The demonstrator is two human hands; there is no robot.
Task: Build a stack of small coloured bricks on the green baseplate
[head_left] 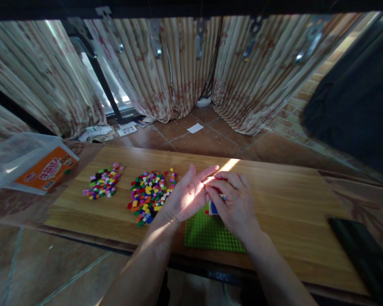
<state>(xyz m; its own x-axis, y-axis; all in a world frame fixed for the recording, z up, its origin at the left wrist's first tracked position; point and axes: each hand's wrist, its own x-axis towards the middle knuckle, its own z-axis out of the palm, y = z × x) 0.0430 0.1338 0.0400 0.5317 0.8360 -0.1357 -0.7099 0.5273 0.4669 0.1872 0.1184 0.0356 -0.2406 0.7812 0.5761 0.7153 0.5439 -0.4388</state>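
A green studded baseplate lies near the front edge of a wooden board. Above its far end, my left hand and my right hand meet. The right hand's fingers are curled round a small cluster of coloured bricks, red, blue and white parts showing. The left hand's fingers are stretched out, their tips touching the same cluster. To the left lie two heaps of small coloured bricks, a large heap close to my left hand and a smaller heap further left.
A clear plastic tub with an orange label lies at the board's left end. A dark flat object sits at the right front. Behind the board are tiled floor, scattered papers and striped curtains.
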